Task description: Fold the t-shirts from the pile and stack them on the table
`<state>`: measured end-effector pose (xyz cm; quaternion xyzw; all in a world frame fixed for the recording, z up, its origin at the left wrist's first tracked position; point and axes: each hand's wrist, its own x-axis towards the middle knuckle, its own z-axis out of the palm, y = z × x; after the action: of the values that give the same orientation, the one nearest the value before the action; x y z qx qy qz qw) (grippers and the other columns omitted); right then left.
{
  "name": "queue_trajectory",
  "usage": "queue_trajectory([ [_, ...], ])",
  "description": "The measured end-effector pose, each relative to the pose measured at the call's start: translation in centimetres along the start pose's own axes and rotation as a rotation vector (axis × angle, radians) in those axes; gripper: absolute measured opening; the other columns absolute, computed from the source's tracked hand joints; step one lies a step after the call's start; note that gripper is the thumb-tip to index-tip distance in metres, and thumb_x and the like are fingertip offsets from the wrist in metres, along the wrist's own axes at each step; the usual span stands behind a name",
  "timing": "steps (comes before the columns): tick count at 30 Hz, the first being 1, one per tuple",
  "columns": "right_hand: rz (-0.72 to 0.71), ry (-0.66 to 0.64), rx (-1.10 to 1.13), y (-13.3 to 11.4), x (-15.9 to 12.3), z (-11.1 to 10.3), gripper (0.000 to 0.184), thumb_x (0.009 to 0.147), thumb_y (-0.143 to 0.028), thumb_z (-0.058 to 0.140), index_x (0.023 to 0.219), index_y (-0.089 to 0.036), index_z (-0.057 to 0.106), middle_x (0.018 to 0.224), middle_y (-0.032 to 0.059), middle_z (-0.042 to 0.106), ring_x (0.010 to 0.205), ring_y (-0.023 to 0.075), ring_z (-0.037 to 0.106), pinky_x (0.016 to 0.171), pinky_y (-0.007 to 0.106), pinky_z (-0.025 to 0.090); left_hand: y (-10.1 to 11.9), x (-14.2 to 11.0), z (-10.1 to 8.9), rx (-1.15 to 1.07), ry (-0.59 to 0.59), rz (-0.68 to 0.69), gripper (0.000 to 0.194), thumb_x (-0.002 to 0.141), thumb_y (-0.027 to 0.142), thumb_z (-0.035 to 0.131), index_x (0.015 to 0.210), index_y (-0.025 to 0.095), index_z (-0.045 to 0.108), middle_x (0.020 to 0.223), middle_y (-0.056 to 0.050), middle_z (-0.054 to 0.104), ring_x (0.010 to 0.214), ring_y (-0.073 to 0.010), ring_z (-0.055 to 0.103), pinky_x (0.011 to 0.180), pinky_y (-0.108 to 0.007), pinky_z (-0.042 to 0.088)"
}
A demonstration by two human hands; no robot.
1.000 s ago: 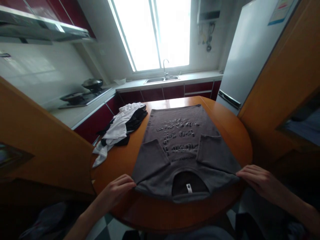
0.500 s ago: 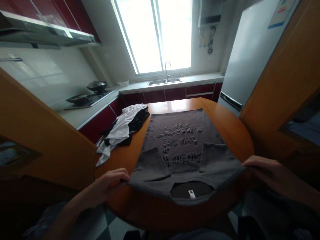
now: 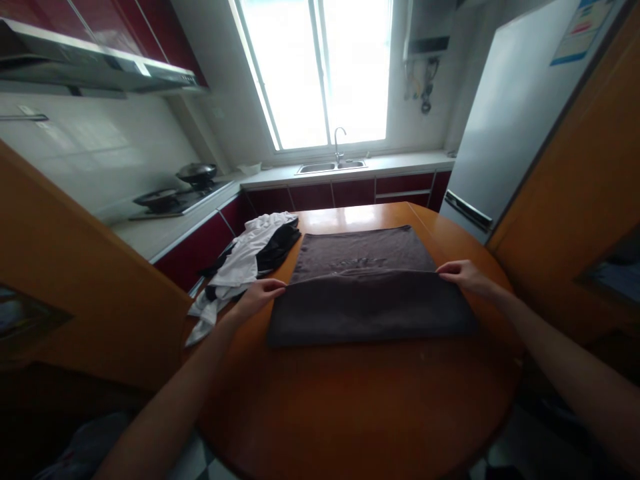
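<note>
A dark grey T-shirt (image 3: 370, 310) lies on the round wooden table (image 3: 360, 400), its near part folded over toward the far hem. Only a strip of its printed lettering shows beyond the fold; collar and sleeves are hidden underneath. At the left end of the folded edge, my left hand (image 3: 260, 295) is closed, pinching the cloth between thumb and fingers. My right hand (image 3: 463, 275) pinches the right end of that same edge. Both arms reach forward over the tabletop.
Left of the shirt lies a heap of clothes, with a white garment (image 3: 245, 257) over a black one (image 3: 280, 247). Beyond the table are a counter with a sink (image 3: 333, 167), a stove with pans (image 3: 197, 173) at left and a fridge (image 3: 520, 113) at right.
Both hands have moved away from me, carrying the collar end of the T-shirt forward. The shirt is now folded over, covering its collar, sleeves and most of the lettering.
</note>
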<state>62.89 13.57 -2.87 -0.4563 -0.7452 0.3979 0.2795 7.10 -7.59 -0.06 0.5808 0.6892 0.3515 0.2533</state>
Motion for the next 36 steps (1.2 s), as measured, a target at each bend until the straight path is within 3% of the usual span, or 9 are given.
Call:
queue_trajectory([
  [5,0.063,-0.023,0.02,1.9,1.6,0.9,0.038,0.066,-0.049,0.078,0.082,-0.014,0.079,0.083,0.0101,0.078,0.076,0.0238,0.069,0.069,0.032,0.052,-2.7,1.5,1.3,-0.071,-0.006,-0.048,0.05,0.067,0.058,0.079,0.09,0.015,0.08,0.092,-0.01,0.079,0.088,-0.0272,0.072,0.081,-0.034,0.056],
  [11,0.035,0.062,0.023,1.2,2.6,-1.2,0.038,0.069,-0.049,0.077,0.09,-0.017,0.08,0.092,0.0106,0.079,0.085,0.0261,0.07,0.075,0.034,0.054,-2.7,3.3,0.3,-0.133,0.156,-0.004,0.052,0.067,0.059,0.08,0.097,0.015,0.079,0.098,-0.009,0.079,0.094,-0.0267,0.072,0.084,-0.033,0.056],
  [17,0.091,0.038,0.015,2.5,3.7,0.5,0.035,0.063,-0.046,0.079,0.079,-0.015,0.078,0.083,0.0111,0.078,0.077,0.0248,0.069,0.071,0.034,0.053,-3.8,5.1,2.1,-0.075,0.107,-0.038,0.051,0.063,0.059,0.081,0.087,0.015,0.08,0.089,-0.01,0.079,0.086,-0.0272,0.073,0.077,-0.033,0.056],
  [23,0.028,0.076,0.032,3.2,4.5,-0.1,0.039,0.067,-0.048,0.076,0.087,-0.015,0.079,0.088,0.0115,0.078,0.08,0.0248,0.07,0.071,0.033,0.053,-4.2,5.6,1.9,-0.132,0.179,-0.024,0.054,0.065,0.059,0.08,0.094,0.014,0.079,0.092,-0.011,0.079,0.087,-0.0263,0.073,0.08,-0.034,0.056],
  [32,0.03,0.067,-0.115,3.4,5.1,1.4,0.031,0.072,-0.043,0.072,0.083,-0.014,0.076,0.086,0.0114,0.078,0.08,0.0243,0.071,0.073,0.033,0.054,-4.9,5.2,2.8,0.031,0.16,-0.012,0.047,0.07,0.058,0.073,0.091,0.016,0.079,0.093,-0.01,0.079,0.091,-0.0284,0.072,0.085,-0.035,0.054],
  [36,0.01,0.104,-0.227,2.4,4.6,1.4,0.021,0.076,-0.036,0.071,0.084,-0.017,0.077,0.089,0.0102,0.077,0.089,0.0261,0.07,0.083,0.036,0.053,-3.9,5.1,3.1,0.261,0.263,0.056,0.042,0.079,0.048,0.068,0.105,0.015,0.076,0.108,-0.013,0.076,0.104,-0.0302,0.069,0.094,-0.039,0.052],
])
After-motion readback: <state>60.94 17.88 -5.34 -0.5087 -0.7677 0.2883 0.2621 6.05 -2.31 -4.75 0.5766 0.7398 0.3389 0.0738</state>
